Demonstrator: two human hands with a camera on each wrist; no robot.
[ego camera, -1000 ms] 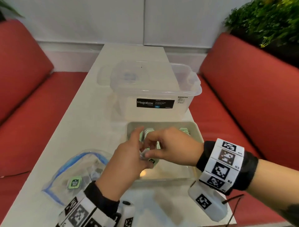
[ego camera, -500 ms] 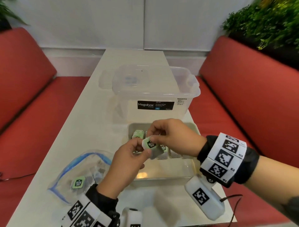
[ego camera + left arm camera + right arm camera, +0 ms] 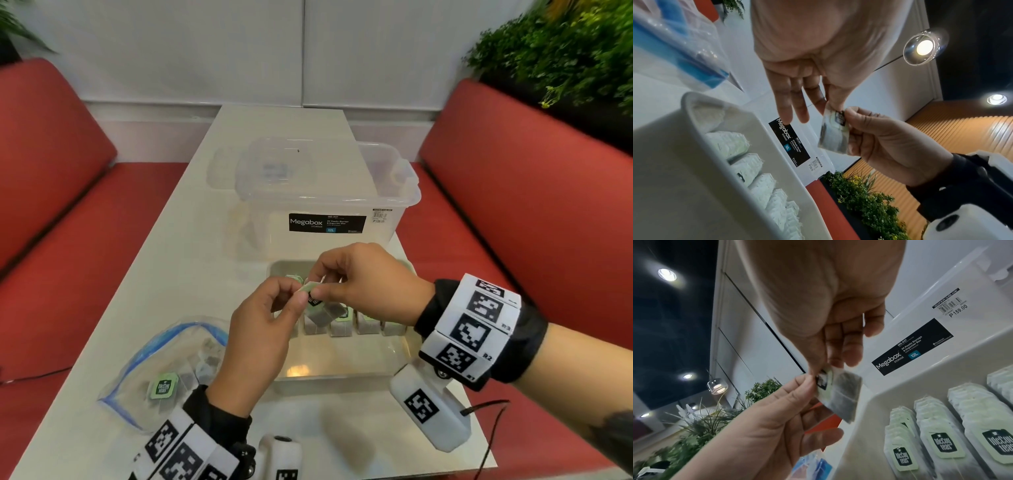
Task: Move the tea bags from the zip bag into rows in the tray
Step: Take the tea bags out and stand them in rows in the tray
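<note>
While both pinch the tea bag (image 3: 317, 303) — left hand (image 3: 260, 337), right hand (image 3: 371, 284) — fingers curl.

Head view: bright, even indoor light; glare patch on the glossy surface (image 3: 301, 371) near the front wall of the tray (image 3: 342, 383), soft shadows under the wrists, strong wide-angle bowing at the edges, and the plant (image 3: 561, 51) at upper right smeared by motion blur. Left wrist view: round ceiling lamps (image 3: 924, 45) flare against a dark ceiling; the near palm and tea bags in the tray are soft. Right wrist view: labels sharp, the palm close to the lens blurred.
</note>
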